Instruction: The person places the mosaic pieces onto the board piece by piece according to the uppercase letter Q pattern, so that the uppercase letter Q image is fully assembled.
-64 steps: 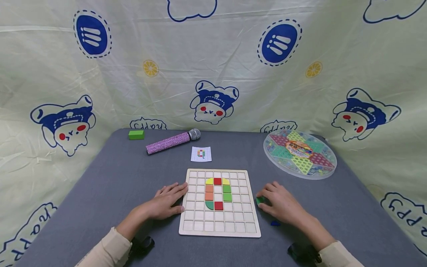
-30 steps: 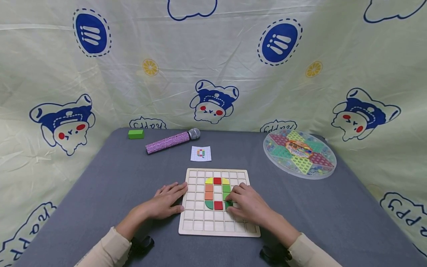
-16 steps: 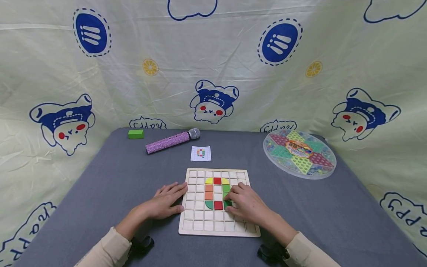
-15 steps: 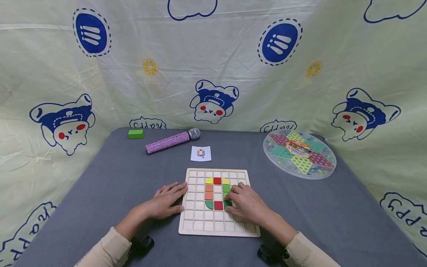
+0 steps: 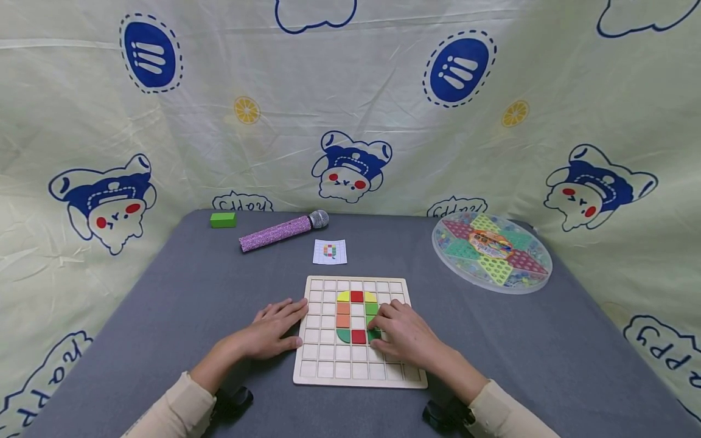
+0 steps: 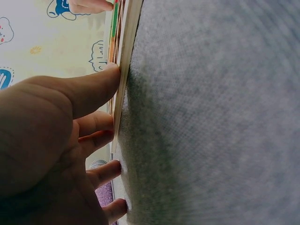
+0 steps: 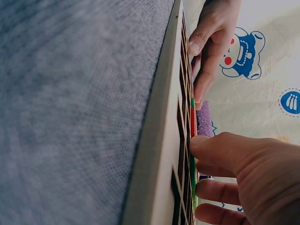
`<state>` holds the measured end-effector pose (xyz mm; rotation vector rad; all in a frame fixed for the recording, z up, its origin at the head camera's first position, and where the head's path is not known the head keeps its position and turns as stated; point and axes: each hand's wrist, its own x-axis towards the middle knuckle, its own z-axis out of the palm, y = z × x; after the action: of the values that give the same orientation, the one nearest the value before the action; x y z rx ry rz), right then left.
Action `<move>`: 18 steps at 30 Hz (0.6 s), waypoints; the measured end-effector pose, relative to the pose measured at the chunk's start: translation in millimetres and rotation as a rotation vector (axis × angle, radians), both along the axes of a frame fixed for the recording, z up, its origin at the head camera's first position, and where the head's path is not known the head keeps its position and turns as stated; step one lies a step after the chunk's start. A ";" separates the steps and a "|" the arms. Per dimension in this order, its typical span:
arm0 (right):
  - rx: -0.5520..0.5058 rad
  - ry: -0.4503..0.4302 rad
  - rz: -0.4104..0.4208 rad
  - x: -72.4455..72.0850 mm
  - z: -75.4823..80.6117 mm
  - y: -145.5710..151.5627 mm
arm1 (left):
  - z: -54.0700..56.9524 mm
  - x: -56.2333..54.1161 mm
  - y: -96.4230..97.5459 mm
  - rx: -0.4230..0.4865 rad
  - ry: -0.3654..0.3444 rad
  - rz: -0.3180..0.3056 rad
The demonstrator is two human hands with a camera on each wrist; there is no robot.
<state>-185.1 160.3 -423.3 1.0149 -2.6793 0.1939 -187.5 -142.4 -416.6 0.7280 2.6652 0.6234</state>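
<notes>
A wooden grid board [image 5: 325,370] lies on the grey table, with yellow, red, orange and green tiles set in a ring of its cells. My left hand [image 5: 269,331] rests along the board's left edge, fingers extended; the left wrist view has its thumb against the rim. Over the board's right half, my right hand [image 5: 408,333] pinches a dark green tile [image 5: 373,334] between thumb and fingers at the ring's lower right corner. Beside that tile is a red tile [image 5: 358,337], then a dark green quarter-circle tile [image 5: 343,336]. The right fingers partly cover a light green tile.
Behind the board lies a small printed card [image 5: 330,252] with a coloured pattern. A purple glitter microphone [image 5: 279,233] and a green block [image 5: 223,220] are at the back left. At the back right sits a round clear case [image 5: 493,252] with a star design.
From the table right of the board, my right hand has moved left onto the board with the dark green tile. A blue piece seen earlier is now out of sight. The left hand stays put.
</notes>
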 end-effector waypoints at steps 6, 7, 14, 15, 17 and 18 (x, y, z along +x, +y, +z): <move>-0.020 0.032 0.021 0.3 0.7 2.6 | -0.5 -0.5 -0.2 -0.006 -0.001 0.000; -0.028 0.044 0.027 0.2 1.0 3.5 | -0.5 -0.5 -0.2 -0.006 -0.001 0.000; -0.066 0.022 0.016 1.7 7.6 16.3 | -0.6 -0.3 -0.5 -0.002 0.002 -0.005; -0.069 0.008 0.010 2.2 9.1 19.2 | -0.6 -0.3 -0.6 0.000 0.003 -0.006; -0.076 -0.023 -0.003 3.2 12.0 25.5 | -0.7 -0.2 -0.9 0.002 0.005 -0.008; -0.076 -0.031 -0.006 3.7 13.3 29.0 | -0.8 -0.2 -1.0 0.003 0.006 -0.008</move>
<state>-181.3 189.3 -410.0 0.9884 -2.6806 0.3100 -187.6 -143.4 -417.4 0.7424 2.6655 0.6242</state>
